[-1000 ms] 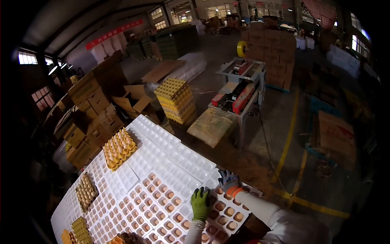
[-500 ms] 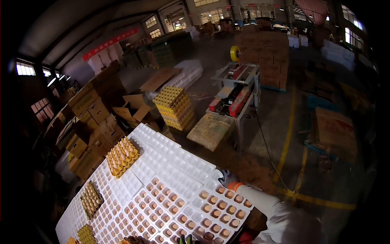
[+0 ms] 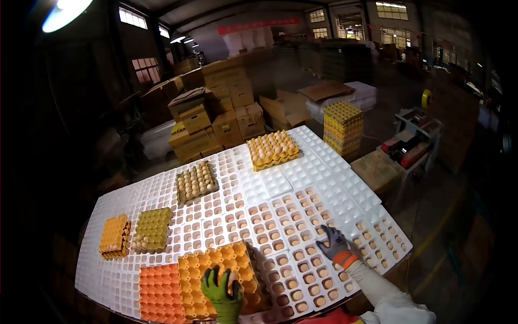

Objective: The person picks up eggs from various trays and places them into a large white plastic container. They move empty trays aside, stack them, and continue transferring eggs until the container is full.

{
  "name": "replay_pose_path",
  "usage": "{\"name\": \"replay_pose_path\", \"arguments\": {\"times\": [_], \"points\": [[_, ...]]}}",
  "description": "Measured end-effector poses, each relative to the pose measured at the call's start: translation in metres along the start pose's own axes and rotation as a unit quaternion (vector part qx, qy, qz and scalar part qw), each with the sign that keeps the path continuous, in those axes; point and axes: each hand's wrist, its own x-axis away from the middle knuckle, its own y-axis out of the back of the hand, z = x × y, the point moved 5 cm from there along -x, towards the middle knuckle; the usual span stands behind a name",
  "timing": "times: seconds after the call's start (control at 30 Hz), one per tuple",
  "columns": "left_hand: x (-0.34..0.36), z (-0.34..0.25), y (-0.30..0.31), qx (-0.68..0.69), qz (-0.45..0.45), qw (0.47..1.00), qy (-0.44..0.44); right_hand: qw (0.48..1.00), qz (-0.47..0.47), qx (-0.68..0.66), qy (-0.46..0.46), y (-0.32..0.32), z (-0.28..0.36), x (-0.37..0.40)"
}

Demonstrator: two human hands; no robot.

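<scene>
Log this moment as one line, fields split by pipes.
left hand: at an egg over yellow-orange tray | right hand: over white trays, nothing visibly held | background: stacked cartons

The white trays (image 3: pixel 345 190) are smooth plastic, the yellow-orange tray (image 3: pixel 193 281) matt, perhaps pulp, the boxes (image 3: pixel 225 127) cardboard.

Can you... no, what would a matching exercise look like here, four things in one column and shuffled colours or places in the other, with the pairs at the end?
Column one:
1. left hand
2. right hand
3. tall tray stack
4. banner

Column two:
A. yellowish, standing beyond the white trays
B. red, high at the back of the hall
C. gloved in grey with an orange cuff
D. gloved in green, at a yellow-orange tray

Pairs: 1-D, 2-C, 3-A, 4-B
</scene>
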Motion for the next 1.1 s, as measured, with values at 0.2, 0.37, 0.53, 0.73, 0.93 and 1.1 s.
{"name": "replay_pose_path", "arguments": {"times": [0.2, 0.37, 0.53, 0.73, 0.93, 1.1], "points": [[0.041, 0.172, 0.021, -0.16, 0.031, 0.969, 0.186, 0.97, 0.174, -0.034, 0.166, -0.069, 0.233, 0.045], [0.087, 0.223, -0.026, -0.079, 0.09, 0.967, 0.225, 0.942, 0.247, 0.099, 0.206, -0.093, 0.294, 0.068], [0.076, 0.201, -0.011, -0.023, 0.072, 0.969, 0.233, 0.949, 0.224, 0.042, 0.218, -0.092, 0.285, 0.074], [0.095, 0.264, -0.006, 0.285, -0.038, 0.912, 0.292, 0.934, 0.123, -0.319, -0.105, -0.113, 0.211, 0.076], [0.115, 0.259, 0.015, 0.166, 0.108, 0.912, 0.359, 0.927, 0.174, -0.327, -0.055, -0.14, 0.191, 0.087], [0.137, 0.28, -0.008, 0.218, 0.052, 0.901, 0.371, 0.925, 0.165, -0.34, -0.044, -0.133, 0.203, 0.086]]}}
